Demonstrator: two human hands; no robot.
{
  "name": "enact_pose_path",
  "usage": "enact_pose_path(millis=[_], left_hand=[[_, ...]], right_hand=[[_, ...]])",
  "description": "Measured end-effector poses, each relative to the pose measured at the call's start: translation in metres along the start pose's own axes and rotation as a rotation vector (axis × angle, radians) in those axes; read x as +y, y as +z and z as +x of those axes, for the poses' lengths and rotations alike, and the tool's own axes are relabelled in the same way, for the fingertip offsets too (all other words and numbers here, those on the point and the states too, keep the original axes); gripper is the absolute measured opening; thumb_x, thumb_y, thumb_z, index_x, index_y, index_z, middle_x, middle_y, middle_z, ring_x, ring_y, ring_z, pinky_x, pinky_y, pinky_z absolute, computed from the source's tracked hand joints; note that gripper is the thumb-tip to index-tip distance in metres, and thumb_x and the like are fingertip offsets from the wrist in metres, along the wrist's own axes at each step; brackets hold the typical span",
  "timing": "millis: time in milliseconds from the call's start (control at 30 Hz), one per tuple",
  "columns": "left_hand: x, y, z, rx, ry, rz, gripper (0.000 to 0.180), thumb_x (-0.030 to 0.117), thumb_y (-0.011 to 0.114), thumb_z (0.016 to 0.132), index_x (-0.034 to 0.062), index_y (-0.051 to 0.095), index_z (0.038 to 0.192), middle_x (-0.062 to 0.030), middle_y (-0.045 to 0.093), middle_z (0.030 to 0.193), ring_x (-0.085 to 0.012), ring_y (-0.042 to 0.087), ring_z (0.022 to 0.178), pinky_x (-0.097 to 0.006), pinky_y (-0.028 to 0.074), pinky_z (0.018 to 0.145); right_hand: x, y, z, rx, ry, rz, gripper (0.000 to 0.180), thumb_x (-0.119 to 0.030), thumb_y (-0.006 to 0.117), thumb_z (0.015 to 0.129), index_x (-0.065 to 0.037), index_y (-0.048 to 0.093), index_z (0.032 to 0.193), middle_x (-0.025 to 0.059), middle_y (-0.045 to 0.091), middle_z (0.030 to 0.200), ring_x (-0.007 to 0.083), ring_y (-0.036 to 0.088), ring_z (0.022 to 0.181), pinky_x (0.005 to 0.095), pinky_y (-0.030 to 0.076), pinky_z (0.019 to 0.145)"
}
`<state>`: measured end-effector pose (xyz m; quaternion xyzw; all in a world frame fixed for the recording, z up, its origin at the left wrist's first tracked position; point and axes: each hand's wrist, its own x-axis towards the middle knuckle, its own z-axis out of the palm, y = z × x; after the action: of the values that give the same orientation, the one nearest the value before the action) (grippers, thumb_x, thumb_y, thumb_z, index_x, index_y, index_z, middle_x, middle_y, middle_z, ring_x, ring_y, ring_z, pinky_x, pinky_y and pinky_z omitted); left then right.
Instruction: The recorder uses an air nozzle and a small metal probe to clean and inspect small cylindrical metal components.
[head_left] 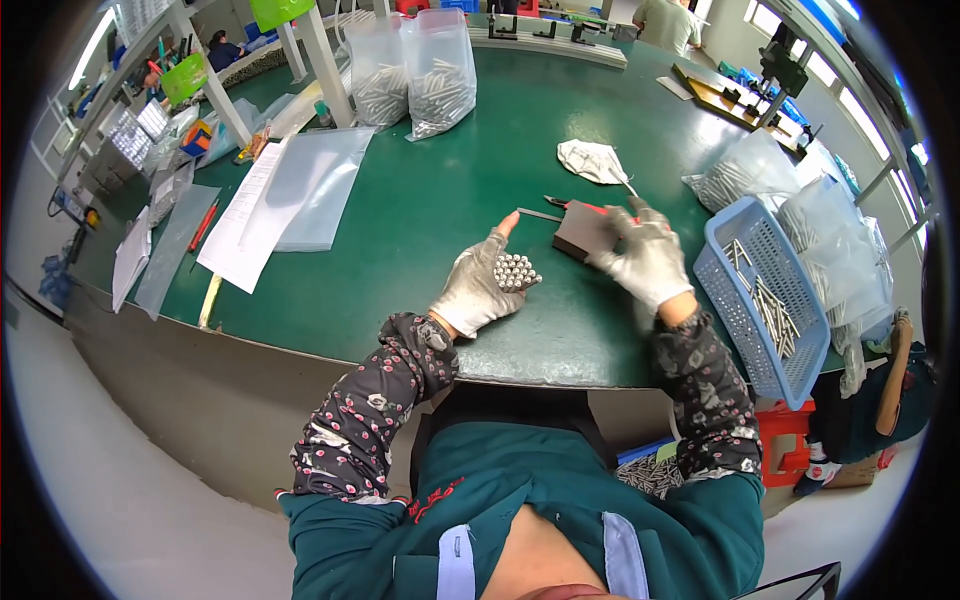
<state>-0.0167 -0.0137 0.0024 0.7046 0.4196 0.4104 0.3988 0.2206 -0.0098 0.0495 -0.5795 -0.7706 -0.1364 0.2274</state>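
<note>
silvery rods [516,271] bundled in left hand [474,291], dark block [583,233], seemingly touching right hand [647,260]

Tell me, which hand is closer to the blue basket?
Right. The right hand is just left of the blue basket, by the dark block; the left hand is farther left, holding the metal rods.

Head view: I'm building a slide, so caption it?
White-gloved left hand holds a bundle of silvery metal rods; white-gloved right hand at a dark rectangular block.
</note>
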Motion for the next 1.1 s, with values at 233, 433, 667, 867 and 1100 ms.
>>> enact_pose_path(millis=[233, 433, 667, 867, 1100], left_hand=[[0.006, -0.005, -0.005, -0.118, 0.078, 0.057, 0.094, -0.005, 0.068, 0.061, 0.0168, 0.025, 0.142, -0.0009, 0.052, 0.078, -0.0100, 0.053, 0.071, -0.022, 0.046, 0.070], [0.007, -0.006, -0.005, -0.118, 0.130, 0.096, 0.095, -0.005, 0.069, 0.062, 0.0179, 0.025, 0.142, -0.0012, 0.056, 0.082, -0.0110, 0.056, 0.073, -0.023, 0.047, 0.072], [0.008, -0.005, -0.005, -0.129, 0.071, 0.044, 0.094, -0.005, 0.068, 0.063, 0.0176, 0.024, 0.142, -0.0006, 0.056, 0.083, -0.0102, 0.056, 0.074, -0.023, 0.047, 0.072], [0.011, -0.005, -0.006, -0.126, 0.015, 0.011, 0.094, -0.006, 0.068, 0.063, 0.0176, 0.024, 0.142, -0.0003, 0.056, 0.083, -0.0088, 0.055, 0.074, -0.022, 0.047, 0.072], [0.011, -0.005, -0.004, -0.123, 0.005, 0.039, 0.093, -0.006, 0.067, 0.063, 0.0174, 0.025, 0.142, 0.0001, 0.055, 0.082, -0.0080, 0.055, 0.074, -0.021, 0.046, 0.072]], right_hand=[[0.024, -0.028, -0.036, -0.217, 0.424, -0.267, 0.040, -0.041, 0.062, 0.075, -0.003, 0.059, 0.089, 0.0163, 0.062, 0.075, 0.0330, 0.063, 0.072, 0.0427, 0.050, 0.065], [0.046, -0.013, -0.041, -0.347, 0.594, -0.093, 0.042, -0.042, 0.055, 0.073, -0.002, 0.060, 0.084, 0.0217, 0.064, 0.077, 0.0376, 0.063, 0.078, 0.0450, 0.049, 0.071], [0.066, -0.001, -0.055, -0.166, 0.974, 0.878, 0.031, -0.019, 0.061, 0.073, -0.001, 0.056, 0.099, 0.0055, 0.054, 0.065, 0.0119, 0.055, 0.052, 0.0261, 0.043, 0.042], [0.012, -0.047, -0.061, 0.019, 0.703, 1.352, 0.043, -0.018, 0.058, 0.077, -0.002, 0.047, 0.115, 0.0036, 0.051, 0.078, 0.0104, 0.048, 0.051, 0.0237, 0.042, 0.048], [0.014, -0.060, -0.076, -0.306, 0.345, 2.425, 0.069, -0.028, 0.068, 0.073, 0.004, 0.039, 0.127, 0.0026, 0.049, 0.066, 0.0102, 0.042, 0.043, 0.0214, 0.031, 0.038]])
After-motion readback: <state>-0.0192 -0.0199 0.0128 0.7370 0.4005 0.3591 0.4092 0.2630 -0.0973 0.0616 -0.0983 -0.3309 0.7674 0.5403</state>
